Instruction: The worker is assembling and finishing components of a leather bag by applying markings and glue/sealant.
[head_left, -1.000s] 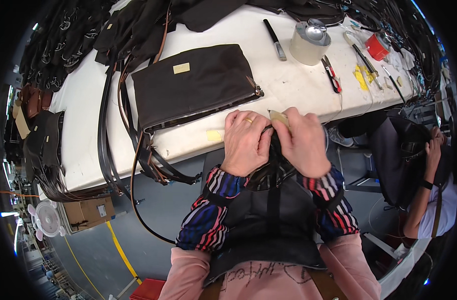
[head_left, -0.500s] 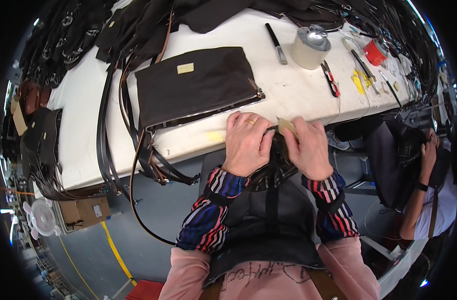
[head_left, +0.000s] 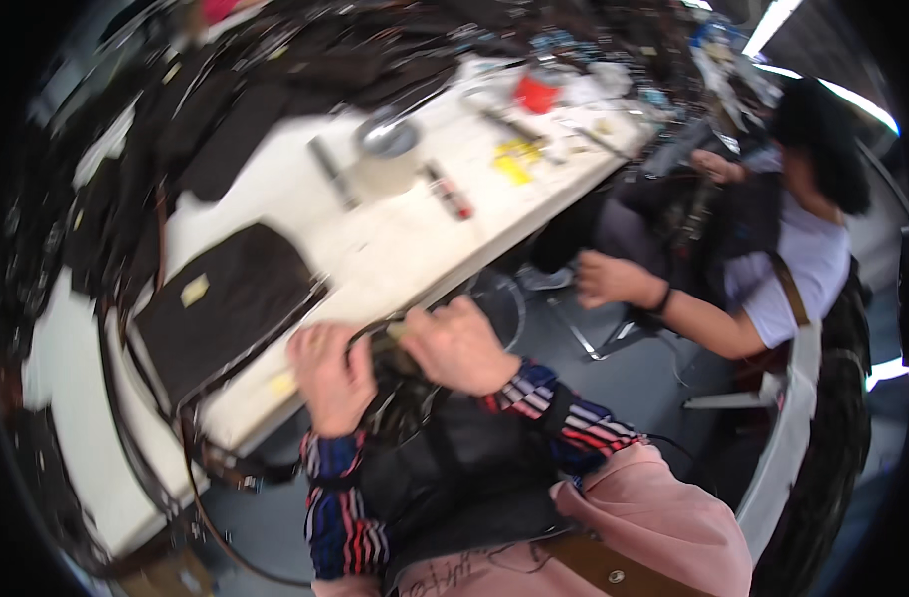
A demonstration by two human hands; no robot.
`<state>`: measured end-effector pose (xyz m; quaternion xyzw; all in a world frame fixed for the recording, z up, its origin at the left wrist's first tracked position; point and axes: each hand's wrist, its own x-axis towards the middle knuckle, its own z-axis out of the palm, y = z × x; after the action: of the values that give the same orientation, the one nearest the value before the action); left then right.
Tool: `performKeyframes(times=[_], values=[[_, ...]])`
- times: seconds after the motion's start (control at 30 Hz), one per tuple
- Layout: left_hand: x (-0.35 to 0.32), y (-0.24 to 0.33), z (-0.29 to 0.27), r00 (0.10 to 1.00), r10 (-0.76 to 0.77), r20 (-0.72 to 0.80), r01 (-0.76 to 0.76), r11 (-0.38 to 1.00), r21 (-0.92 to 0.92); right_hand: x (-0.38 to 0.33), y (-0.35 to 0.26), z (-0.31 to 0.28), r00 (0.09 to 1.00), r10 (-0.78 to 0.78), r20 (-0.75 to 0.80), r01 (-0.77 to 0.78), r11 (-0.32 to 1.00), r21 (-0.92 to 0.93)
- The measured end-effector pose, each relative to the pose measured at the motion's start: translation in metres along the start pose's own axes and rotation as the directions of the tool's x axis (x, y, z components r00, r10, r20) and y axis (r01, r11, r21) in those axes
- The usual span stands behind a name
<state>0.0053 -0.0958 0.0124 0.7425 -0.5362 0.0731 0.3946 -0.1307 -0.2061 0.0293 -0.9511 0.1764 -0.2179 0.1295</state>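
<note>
A dark bag with a camouflage-like lining (head_left: 403,393) is held in front of my lap, at the table's near edge. My left hand (head_left: 330,373) closes on its left rim, fingers bent and thumb toward the middle. My right hand (head_left: 461,348) grips the right side of the rim. A small pale piece shows by its fingertips, too smeared to name. Just beyond my left hand, a dark brown zippered bag (head_left: 226,303) with a cream label (head_left: 195,290) lies flat on the white table (head_left: 345,269). Motion blurs the whole picture.
On the table stand a metal-topped pot (head_left: 387,149) and a red can (head_left: 536,93), with a red-handled cutter (head_left: 449,191) and a brush (head_left: 332,171) lying near. Dark bags and straps pile up at the back and left. At the right sits a co-worker (head_left: 773,269) with dark material.
The view has swung to the right, so the table slants and more of the co-worker shows. Both my hands keep hold of the dark bag. The co-worker's nearer arm has stretched out.
</note>
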Motion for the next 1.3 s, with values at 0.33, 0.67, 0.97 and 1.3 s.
performKeyframes(times=[0.33,0.67,0.97,1.3], values=[[-0.002,0.011,0.004,0.997,0.072,0.01,-0.071,0.996,-0.056,0.096,0.039,0.003,0.978,0.2,-0.062,-0.181,0.956,0.232],[-0.026,0.033,-0.009,0.994,0.067,0.083,-0.05,0.978,-0.201,0.095,0.038,0.025,0.942,0.227,-0.248,-0.221,0.974,0.056],[-0.033,0.041,-0.014,0.993,0.113,0.036,-0.103,0.973,-0.208,-0.034,-0.006,-0.027,0.987,-0.1,-0.128,0.153,0.844,0.515],[-0.041,0.052,-0.014,0.991,0.13,0.025,-0.125,0.982,-0.141,-0.059,-0.021,-0.011,0.97,0.13,-0.206,0.022,0.796,0.605]])
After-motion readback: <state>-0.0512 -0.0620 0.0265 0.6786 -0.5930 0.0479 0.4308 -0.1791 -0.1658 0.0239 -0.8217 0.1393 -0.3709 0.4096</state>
